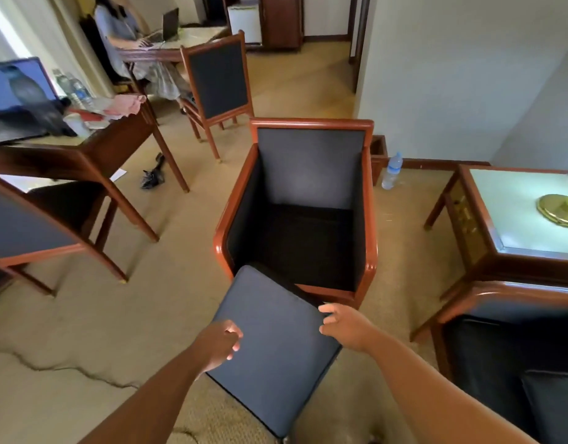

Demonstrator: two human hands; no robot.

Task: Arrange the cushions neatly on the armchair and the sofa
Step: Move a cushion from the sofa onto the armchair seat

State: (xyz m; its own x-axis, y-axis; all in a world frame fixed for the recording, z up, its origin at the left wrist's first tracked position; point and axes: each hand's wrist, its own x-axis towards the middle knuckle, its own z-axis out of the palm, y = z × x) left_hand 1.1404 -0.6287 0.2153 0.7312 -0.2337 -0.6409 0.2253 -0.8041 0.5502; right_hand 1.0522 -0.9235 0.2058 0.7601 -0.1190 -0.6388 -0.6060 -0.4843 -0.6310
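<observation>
A square dark blue seat cushion (274,341) is held in the air in front of the wooden armchair (370,200), its far corner over the chair's front rail. My left hand (220,344) grips the cushion's left edge with curled fingers. My right hand (345,330) grips its right edge. The armchair's seat well is dark and holds no cushion; its padded back is upright. Part of the sofa (513,363) shows at the lower right, with a dark cushion lying in it.
A side table (481,251) with a brass lamp base stands right of the armchair. A water bottle (392,171) sits on the carpet behind it. Wooden tables and chairs (217,81) fill the left. A person sits at the far table.
</observation>
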